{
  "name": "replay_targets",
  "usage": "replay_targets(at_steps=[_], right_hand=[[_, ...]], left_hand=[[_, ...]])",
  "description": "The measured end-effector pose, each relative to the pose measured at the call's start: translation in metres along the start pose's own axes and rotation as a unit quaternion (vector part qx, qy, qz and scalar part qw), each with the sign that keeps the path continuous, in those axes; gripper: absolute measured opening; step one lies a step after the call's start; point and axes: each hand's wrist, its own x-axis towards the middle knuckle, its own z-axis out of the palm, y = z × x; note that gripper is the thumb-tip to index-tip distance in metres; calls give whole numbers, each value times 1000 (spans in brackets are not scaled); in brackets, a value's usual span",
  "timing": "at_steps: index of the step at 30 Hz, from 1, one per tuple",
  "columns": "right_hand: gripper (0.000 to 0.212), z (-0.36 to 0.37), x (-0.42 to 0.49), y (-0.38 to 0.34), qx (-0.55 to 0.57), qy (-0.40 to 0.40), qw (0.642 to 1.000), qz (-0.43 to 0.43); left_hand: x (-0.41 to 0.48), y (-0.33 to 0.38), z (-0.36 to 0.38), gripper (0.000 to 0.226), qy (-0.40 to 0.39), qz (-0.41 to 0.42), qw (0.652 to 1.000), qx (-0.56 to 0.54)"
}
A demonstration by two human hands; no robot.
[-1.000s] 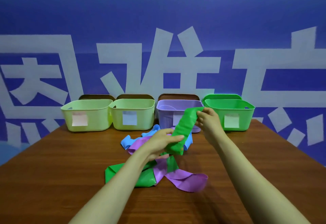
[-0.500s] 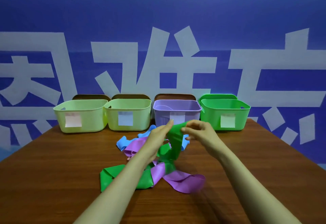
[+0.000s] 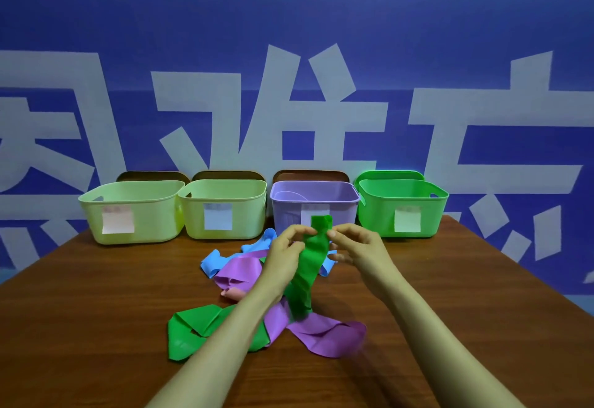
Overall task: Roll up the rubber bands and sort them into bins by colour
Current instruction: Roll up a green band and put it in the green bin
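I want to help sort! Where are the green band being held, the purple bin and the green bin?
green band (image 3: 313, 264): head view, middle of the hanging strip.
purple bin (image 3: 286, 214): head view, left part of its front wall.
green bin (image 3: 432, 214): head view, right part of its front wall.

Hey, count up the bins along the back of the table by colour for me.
Pale yellow-green bins: 2
Purple bin: 1
Green bin: 1
Total: 4

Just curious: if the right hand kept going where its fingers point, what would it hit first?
Probably the left hand: the right hand points leftward across the green band both pinch, depth unclear.
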Motion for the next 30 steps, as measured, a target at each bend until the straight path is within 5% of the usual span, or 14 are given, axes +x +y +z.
replay_targets(at_steps=[3,7,12,15,17,19,21,23,25,27,28,30], right_hand=[[8,0,1,3,-23,-15,1000,-12],[8,-1,2,4,-75,-45,996,-24],[13,-7,6,-2,-149,-43,987,-46],[22,-5,12,-4,-1,33,999,23],[24,-1,12,-8,116,8,989,92],[21,-2,9,-13,150,-64,976,142],[12,-6,11,-16,46,-108,984,135],[17,-18,19,-15,-273,-93,956,55],[15,-33,30,-12,-538,16,839,-81],[7,-41,35,-4,-606,120,764,-185],[7,-40,32,-4,-549,133,808,-167],[17,-26,24,-7,-220,86,971,-36]], left_hand=[[-4,1,3,10,-11,-13,998,-53],[-5,-3,3,24,-10,-34,997,-69],[-5,3,1,13,-11,-66,993,-94],[1,1,-9,12,41,-16,998,46],[2,3,-11,14,32,-8,992,123],[2,14,-10,19,2,-80,997,9],[7,28,-15,25,-50,-171,961,-213],[7,41,-28,29,-115,-240,915,-303],[5,46,-39,16,-168,-247,927,-226],[9,40,-49,14,-149,-161,975,46],[16,31,-54,22,-90,-90,972,199],[26,20,-60,26,52,48,920,385]])
